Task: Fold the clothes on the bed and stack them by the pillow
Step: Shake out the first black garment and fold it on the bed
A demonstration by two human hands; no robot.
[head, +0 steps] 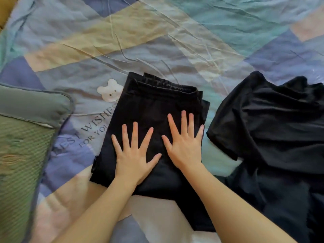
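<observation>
Both hands lie flat w/ fingers spread, gripping nothing: left hand [134,156] and right hand [184,145] press side by side on the near half of the folded black garment [154,109], mid-bed on the patchwork bedspread [122,37].

Progress, as I read it: one item looks folded into a neat rectangle (waistband edge on the far side, layers stacked under it) and is getting a last smoothing. It isn't by the pillow yet; the green pillow [22,137] sits at the left, near but apart from the fold, w/ a strip of printed bedspread between. Left to do: move this piece over, then fold the crumpled black garment [268,123] heaped just right of it, approx. touching the fold's right edge low down (can't tell if that heap is one item or more).

Edges & room: fold's left edge is straight and free, so a slide toward the pillow should have open cover to cross. Far side of bed is open, wrinkled fabric. Right side is crowded by the heap, which runs out of view.
</observation>
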